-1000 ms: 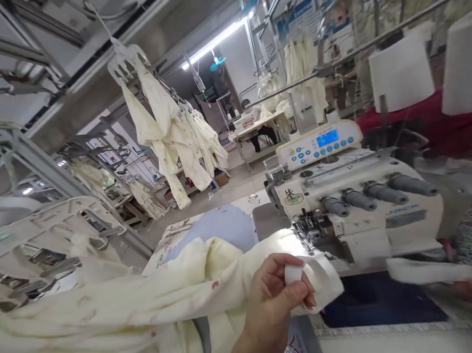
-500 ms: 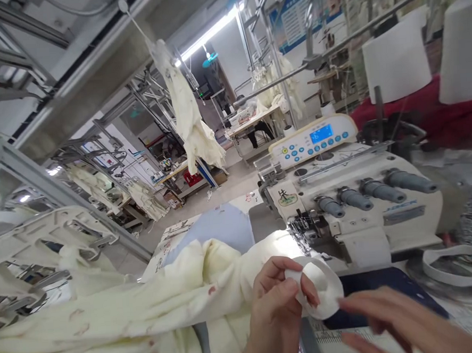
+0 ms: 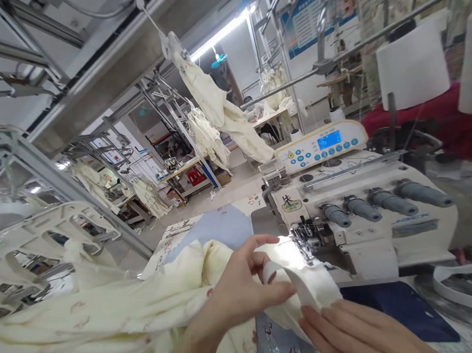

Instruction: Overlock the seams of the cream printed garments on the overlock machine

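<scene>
Our left hand (image 3: 243, 290) pinches the band (image 3: 310, 286), seemingly soft and stretchy, onto the limp garment (image 3: 120, 316); our right hand (image 3: 357, 331) lies flat, unclenched, touching its edge.

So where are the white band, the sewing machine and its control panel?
white band (image 3: 311, 285): head view, on its flat middle stretch.
sewing machine (image 3: 368, 243): head view, on its cream front body.
control panel (image 3: 328, 139): head view, on its blue screen.
</scene>
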Motion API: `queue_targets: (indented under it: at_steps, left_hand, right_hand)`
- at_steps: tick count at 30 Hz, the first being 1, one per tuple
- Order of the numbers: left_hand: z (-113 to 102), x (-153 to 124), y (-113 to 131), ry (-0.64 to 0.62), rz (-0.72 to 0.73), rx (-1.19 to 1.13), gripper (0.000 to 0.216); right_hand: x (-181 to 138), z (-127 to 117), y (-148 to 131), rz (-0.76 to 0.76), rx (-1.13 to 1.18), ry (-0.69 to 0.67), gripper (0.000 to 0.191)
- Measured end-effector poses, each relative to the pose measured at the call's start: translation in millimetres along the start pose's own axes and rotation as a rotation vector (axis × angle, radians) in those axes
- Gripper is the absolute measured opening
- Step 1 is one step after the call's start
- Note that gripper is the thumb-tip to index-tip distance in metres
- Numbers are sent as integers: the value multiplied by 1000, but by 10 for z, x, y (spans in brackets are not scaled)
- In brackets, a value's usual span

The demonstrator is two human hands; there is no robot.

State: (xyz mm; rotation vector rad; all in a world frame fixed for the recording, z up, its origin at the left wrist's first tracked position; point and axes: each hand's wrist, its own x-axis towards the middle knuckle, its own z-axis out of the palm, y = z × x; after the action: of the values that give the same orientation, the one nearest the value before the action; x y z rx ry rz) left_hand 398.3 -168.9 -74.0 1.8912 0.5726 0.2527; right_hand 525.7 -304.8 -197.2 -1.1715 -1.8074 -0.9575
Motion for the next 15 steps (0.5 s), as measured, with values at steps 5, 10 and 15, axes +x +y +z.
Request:
queue_targets:
  at_steps: [5,10,15]
  left_hand:
    - [-4,537,21,-8,144,535,17]
    - [134,745,-169,100,206,634,50]
    - [210,707,-215,165,184,607,40]
  right_hand:
    - [-71,-17,519,56,189,-46,28]
    - [-217,30,618,154,183,-79,31]
    - [-321,26,514,124,142,-103,39]
